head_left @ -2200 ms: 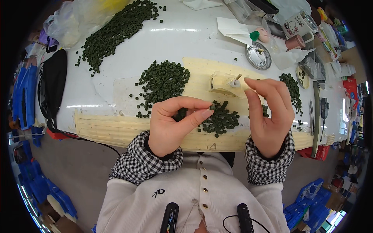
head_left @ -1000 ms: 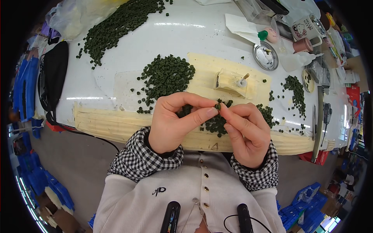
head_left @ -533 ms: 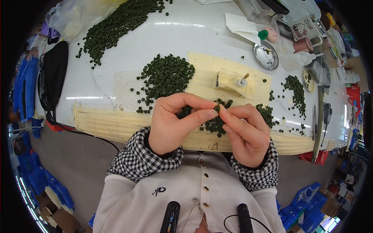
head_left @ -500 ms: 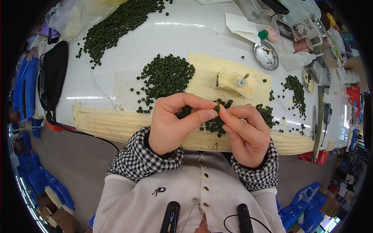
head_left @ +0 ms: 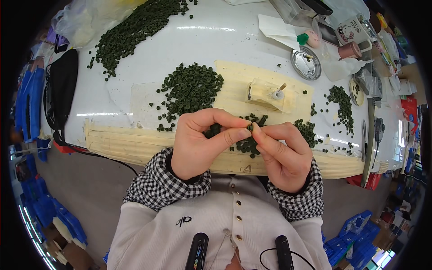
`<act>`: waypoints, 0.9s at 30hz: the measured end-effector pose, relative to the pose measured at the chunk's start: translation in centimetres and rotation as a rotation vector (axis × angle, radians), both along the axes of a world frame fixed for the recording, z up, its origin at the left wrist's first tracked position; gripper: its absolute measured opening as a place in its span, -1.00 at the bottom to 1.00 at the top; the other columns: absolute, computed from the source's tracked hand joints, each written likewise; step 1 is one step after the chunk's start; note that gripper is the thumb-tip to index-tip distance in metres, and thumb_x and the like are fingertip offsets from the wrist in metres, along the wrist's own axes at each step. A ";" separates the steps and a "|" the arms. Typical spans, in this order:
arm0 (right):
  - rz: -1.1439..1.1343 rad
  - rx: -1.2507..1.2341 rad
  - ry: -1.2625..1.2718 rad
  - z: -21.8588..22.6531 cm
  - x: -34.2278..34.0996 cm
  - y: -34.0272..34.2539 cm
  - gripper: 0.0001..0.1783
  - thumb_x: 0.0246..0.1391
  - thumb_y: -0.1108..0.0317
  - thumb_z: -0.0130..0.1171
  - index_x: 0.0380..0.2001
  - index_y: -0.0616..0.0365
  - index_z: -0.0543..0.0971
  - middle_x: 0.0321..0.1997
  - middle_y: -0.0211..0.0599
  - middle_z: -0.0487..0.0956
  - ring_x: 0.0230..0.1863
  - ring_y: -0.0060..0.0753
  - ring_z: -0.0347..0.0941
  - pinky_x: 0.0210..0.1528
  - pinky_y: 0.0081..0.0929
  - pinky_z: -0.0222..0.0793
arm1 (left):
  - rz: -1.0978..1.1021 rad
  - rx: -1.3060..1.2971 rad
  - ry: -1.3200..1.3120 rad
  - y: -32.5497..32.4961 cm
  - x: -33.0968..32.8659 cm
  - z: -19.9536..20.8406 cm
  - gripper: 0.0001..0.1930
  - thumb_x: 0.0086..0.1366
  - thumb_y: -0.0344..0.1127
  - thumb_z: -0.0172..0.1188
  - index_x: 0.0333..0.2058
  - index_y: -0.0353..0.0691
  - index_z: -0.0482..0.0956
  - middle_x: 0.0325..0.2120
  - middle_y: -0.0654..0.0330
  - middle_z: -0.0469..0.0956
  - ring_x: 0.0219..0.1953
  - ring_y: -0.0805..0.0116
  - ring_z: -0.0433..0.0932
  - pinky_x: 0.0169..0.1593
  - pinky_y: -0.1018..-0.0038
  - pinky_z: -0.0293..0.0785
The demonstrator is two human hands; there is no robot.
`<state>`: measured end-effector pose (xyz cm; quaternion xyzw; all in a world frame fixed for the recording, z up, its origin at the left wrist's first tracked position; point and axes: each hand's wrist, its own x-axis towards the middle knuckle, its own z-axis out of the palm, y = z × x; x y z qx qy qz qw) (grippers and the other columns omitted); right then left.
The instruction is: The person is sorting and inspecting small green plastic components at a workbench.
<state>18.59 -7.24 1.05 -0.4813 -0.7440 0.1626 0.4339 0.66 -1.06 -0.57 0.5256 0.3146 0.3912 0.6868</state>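
small green piece held over the worktop's near edge
left hand pinches it; right hand touches it, gripping or not i can't tell; lettered white mug toward the far right corner.

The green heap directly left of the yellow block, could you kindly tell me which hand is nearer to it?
Left: the left hand is just below the green heap in view; the right hand is farther off, to its lower right.

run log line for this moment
left hand: pinching small dark-green piece | right hand: touching same piece | beyond: heaped green pieces, cream block
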 end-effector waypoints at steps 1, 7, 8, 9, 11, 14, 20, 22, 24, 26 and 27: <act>-0.003 -0.006 0.022 -0.1 0.0 0.0 -0.53 -0.20 0.67 0.20 -0.10 0.23 0.58 -0.31 -0.28 0.51 -0.42 -0.38 0.40 -0.41 -0.54 0.36 | 0.008 -0.009 -0.006 -0.1 0.1 0.1 -0.88 0.13 -0.52 0.26 -0.32 -0.35 0.62 -0.40 0.21 0.63 -0.34 0.60 0.52 -0.22 0.66 0.44; -0.013 -0.041 0.074 0.1 -0.1 -0.2 -0.59 -0.11 0.65 0.20 -0.10 0.23 0.57 -0.31 -0.28 0.51 -0.39 -0.40 0.42 -0.39 -0.56 0.38 | 0.040 0.040 0.013 -0.3 0.2 0.0 -0.87 0.13 -0.51 0.27 -0.31 -0.34 0.62 -0.41 0.25 0.62 -0.39 0.64 0.47 -0.28 0.68 0.39; -0.011 -0.042 0.073 0.2 -0.1 -0.2 -0.59 -0.11 0.65 0.20 -0.10 0.23 0.57 -0.31 -0.28 0.50 -0.39 -0.40 0.42 -0.38 -0.57 0.39 | 0.047 0.058 0.016 -0.3 0.2 0.0 -0.87 0.13 -0.51 0.27 -0.31 -0.34 0.62 -0.42 0.25 0.62 -0.39 0.64 0.46 -0.29 0.68 0.38; -0.009 -0.044 0.073 0.2 -0.1 -0.2 -0.59 -0.11 0.65 0.20 -0.10 0.23 0.57 -0.31 -0.28 0.50 -0.39 -0.40 0.43 -0.38 -0.57 0.39 | 0.048 0.058 0.016 -0.3 0.1 -0.1 -0.87 0.13 -0.51 0.27 -0.31 -0.34 0.62 -0.42 0.25 0.62 -0.40 0.64 0.46 -0.29 0.69 0.38; -0.013 -0.042 0.073 0.2 -0.1 -0.2 -0.59 -0.12 0.65 0.20 -0.10 0.23 0.57 -0.31 -0.28 0.50 -0.38 -0.40 0.43 -0.38 -0.57 0.39 | 0.051 0.058 0.016 -0.3 0.1 -0.1 -0.87 0.12 -0.51 0.27 -0.31 -0.34 0.62 -0.43 0.26 0.61 -0.40 0.65 0.45 -0.29 0.69 0.37; -0.011 -0.039 0.073 0.2 -0.1 -0.2 -0.59 -0.12 0.65 0.20 -0.10 0.23 0.57 -0.31 -0.28 0.50 -0.38 -0.39 0.43 -0.37 -0.57 0.39 | 0.050 0.064 0.020 -0.3 0.1 0.0 -0.86 0.12 -0.51 0.28 -0.31 -0.35 0.62 -0.45 0.27 0.60 -0.42 0.66 0.43 -0.31 0.69 0.36; -0.007 -0.045 0.072 0.2 0.0 -0.2 -0.59 -0.12 0.64 0.20 -0.10 0.23 0.57 -0.32 -0.28 0.50 -0.38 -0.40 0.43 -0.37 -0.57 0.39 | 0.058 0.098 0.028 -0.3 0.1 -0.1 -0.86 0.10 -0.52 0.29 -0.32 -0.35 0.62 -0.46 0.29 0.59 -0.43 0.66 0.42 -0.31 0.70 0.35; -0.006 -0.046 0.073 0.2 0.0 -0.2 -0.59 -0.11 0.64 0.20 -0.10 0.23 0.57 -0.32 -0.28 0.50 -0.38 -0.40 0.43 -0.37 -0.57 0.39 | 0.052 0.089 0.030 -0.3 0.1 -0.1 -0.86 0.10 -0.51 0.29 -0.32 -0.35 0.63 -0.46 0.29 0.59 -0.43 0.66 0.41 -0.31 0.70 0.35; -0.004 -0.045 0.075 0.2 0.0 -0.2 -0.59 -0.11 0.64 0.20 -0.10 0.23 0.57 -0.32 -0.28 0.50 -0.38 -0.40 0.43 -0.37 -0.57 0.39 | 0.049 0.089 0.034 -0.2 0.1 -0.1 -0.86 0.10 -0.52 0.29 -0.32 -0.34 0.63 -0.46 0.29 0.59 -0.43 0.66 0.41 -0.31 0.69 0.35; -0.006 -0.053 0.076 0.3 0.0 -0.2 -0.60 -0.10 0.64 0.20 -0.10 0.23 0.57 -0.32 -0.27 0.50 -0.39 -0.40 0.43 -0.37 -0.57 0.39 | 0.047 0.098 0.039 -0.2 0.0 -0.1 -0.86 0.10 -0.52 0.29 -0.32 -0.34 0.63 -0.46 0.29 0.59 -0.44 0.66 0.41 -0.31 0.69 0.35; -0.007 -0.056 0.076 0.4 0.0 -0.2 -0.60 -0.10 0.64 0.20 -0.09 0.24 0.57 -0.32 -0.27 0.50 -0.39 -0.40 0.43 -0.37 -0.57 0.39 | 0.046 0.100 0.034 -0.2 0.0 -0.1 -0.86 0.10 -0.52 0.29 -0.32 -0.34 0.63 -0.46 0.28 0.60 -0.44 0.66 0.41 -0.32 0.70 0.35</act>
